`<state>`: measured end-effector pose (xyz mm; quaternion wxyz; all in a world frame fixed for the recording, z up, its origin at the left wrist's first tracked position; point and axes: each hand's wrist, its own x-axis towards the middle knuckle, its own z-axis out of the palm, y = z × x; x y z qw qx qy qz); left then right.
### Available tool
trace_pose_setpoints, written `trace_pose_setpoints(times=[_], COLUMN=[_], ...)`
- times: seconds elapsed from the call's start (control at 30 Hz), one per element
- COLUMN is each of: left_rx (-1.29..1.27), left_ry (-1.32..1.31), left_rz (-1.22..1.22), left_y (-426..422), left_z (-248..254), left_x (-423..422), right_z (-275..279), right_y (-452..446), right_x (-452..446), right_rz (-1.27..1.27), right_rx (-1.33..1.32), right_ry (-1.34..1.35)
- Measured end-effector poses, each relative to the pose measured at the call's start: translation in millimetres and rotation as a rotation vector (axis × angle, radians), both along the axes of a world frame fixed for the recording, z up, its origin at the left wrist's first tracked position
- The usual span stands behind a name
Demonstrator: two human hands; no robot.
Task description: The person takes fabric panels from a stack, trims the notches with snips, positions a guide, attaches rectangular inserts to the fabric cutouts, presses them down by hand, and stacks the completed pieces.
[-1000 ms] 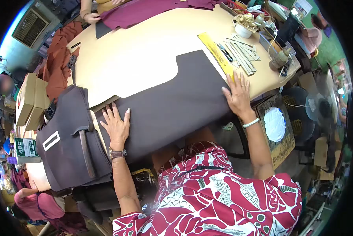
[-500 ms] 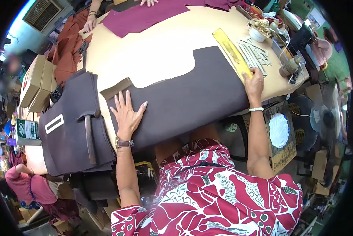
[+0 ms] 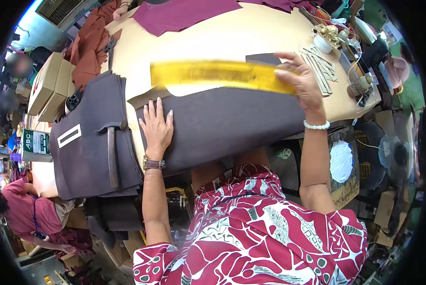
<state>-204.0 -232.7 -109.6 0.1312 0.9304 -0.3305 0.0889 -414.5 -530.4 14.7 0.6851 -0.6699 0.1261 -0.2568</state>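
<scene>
My left hand (image 3: pixel 156 129) lies flat with its fingers spread on a dark brown, leather-like sheet (image 3: pixel 232 118), beside the sheet's turned-back corner. In my right hand (image 3: pixel 309 88) is one end of a long, flat yellow strip (image 3: pixel 213 73), like a wide ruler. Motion blurs the strip, which stretches leftward above the sheet's cut-out edge. Left of my left hand, a hammer (image 3: pixel 112 154) rests on a stack of similar dark sheets (image 3: pixel 87 166), along with a small white rectangular frame (image 3: pixel 69 136).
Thin pale strips (image 3: pixel 317 71) lie at the right of the table (image 3: pixel 189 45), near a white bowl (image 3: pixel 323 43). Maroon material (image 3: pixel 179 16) and rust-coloured pieces (image 3: pixel 87 52) lie at the back, by another person's hand (image 3: pixel 121 10). Cardboard boxes (image 3: pixel 47 83) stand left.
My right hand has lifted the yellow strip from the sheet's right end and swung it to point left. My left hand stays flat on the sheet. The other person's hands have drawn back.
</scene>
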Motion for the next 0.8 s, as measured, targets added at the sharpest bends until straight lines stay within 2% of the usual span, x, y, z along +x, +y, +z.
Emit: trace_pose_setpoints(times=[0.03, 0.1, 0.13, 0.17, 0.27, 0.4, 0.47, 0.57, 0.63, 0.67, 0.8], left_rx=[0.016, 0.048, 0.014, 0.003, -0.065, -0.209, -0.205, -0.182, -0.192, -0.116, 0.001], left_ry=[-0.016, -0.046, -0.049, -0.066, -0.108, -0.011, 0.003, 0.053, 0.006, 0.070, 0.106], left_rz=[-0.010, -0.031, -0.020, -0.013, -0.002, -0.028, -0.011, -0.002, 0.008, 0.027, 0.042], left_y=[3.6, 11.8, 11.7, 12.8, 21.7, 23.3, 20.6, 19.2, 15.4, 16.9, 19.5], left_z=[-0.7, -3.8, -2.4, -0.5, 8.8, 22.6, 24.9, 20.4, 14.8, 13.4, 7.1], left_x=[3.5, 10.8, 10.4, 9.7, -6.8, -47.0, -67.2, -77.7, -78.3, -77.7, -79.5], right_z=[-16.4, -76.2, -65.1, -80.4, -86.6, -92.3, -98.7, -99.7, -111.9, -115.9, -113.8], right_y=[-5.7, -16.8, 0.6, 0.1, 17.1, 33.8, 35.1, 34.2, 26.8, 21.5, 4.9], right_x=[6.8, 20.9, 15.0, 9.1, -8.6, -21.9, -22.2, -22.2, -23.1, -24.2, -27.4], right_rz=[0.052, -0.140, -0.310, -0.454, -0.497, -0.548, -0.571, -0.499, -0.548, -0.575, -0.428], right_rx=[-0.026, -0.424, -0.742, -1.098, -0.969, -0.913, -0.914, -0.718, -0.876, -0.955, -1.072], right_ry=[0.123, 0.274, 0.437, 0.347, 0.370, 0.430, 0.414, 0.419, 0.484, 0.518, 0.729])
